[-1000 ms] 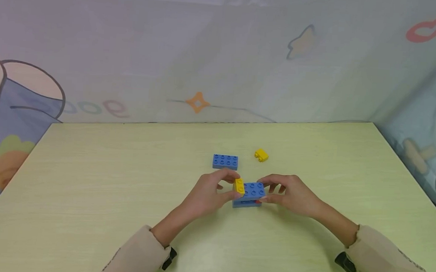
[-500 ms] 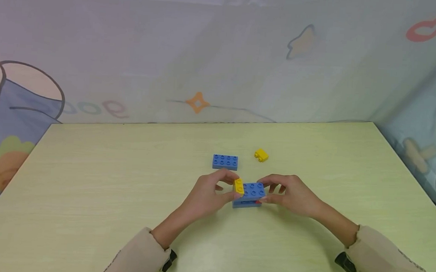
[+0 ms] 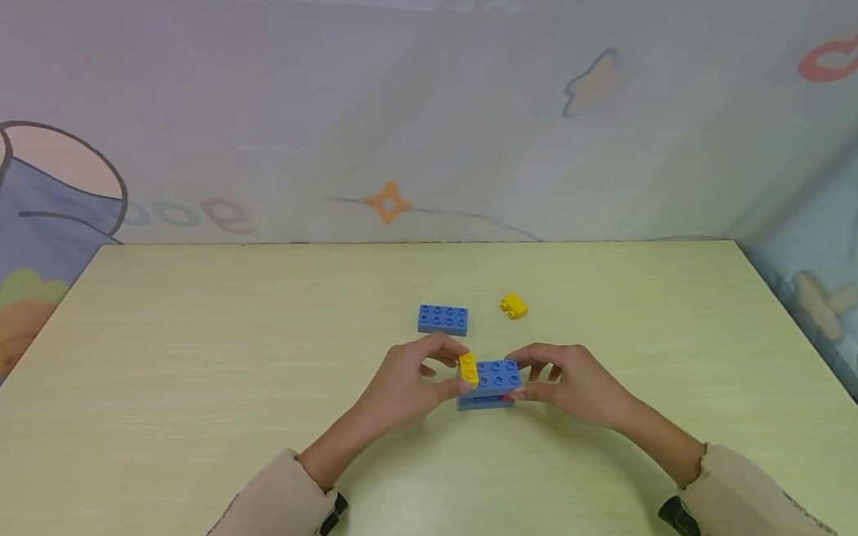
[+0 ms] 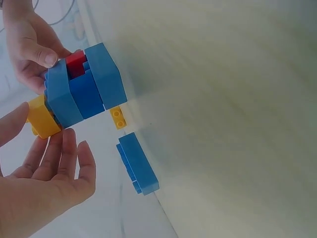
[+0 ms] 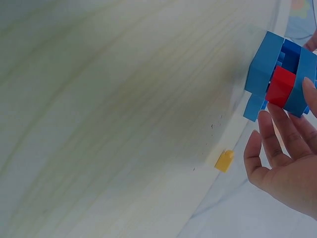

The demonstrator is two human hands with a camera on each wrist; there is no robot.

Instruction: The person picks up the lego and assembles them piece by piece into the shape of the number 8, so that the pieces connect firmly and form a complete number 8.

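Note:
Between my hands a small stack of toy building bricks stands on the table, its studded top blue brick (image 3: 498,376) facing up. Under that brick, a darker blue brick (image 4: 85,94) and a red brick (image 5: 280,87) sit side by side on a long blue bottom brick (image 4: 106,77). My left hand (image 3: 407,381) pinches a yellow brick (image 3: 469,370) between thumb and fingers, at the left end of the stack's top. On the other side my right hand (image 3: 577,384) grips the right end of the top brick, thumb in front and fingers behind.
Behind the stack lies a loose blue brick (image 3: 443,320) with its studs up. Farther right, a small yellow brick (image 3: 515,306) rests on its side. The pale wooden table (image 3: 210,353) ends at a printed cloth backdrop (image 3: 263,86).
The yellow brick and my left fingertips have shifted very slightly left over the top of the stack. My right hand and the loose bricks have stayed put.

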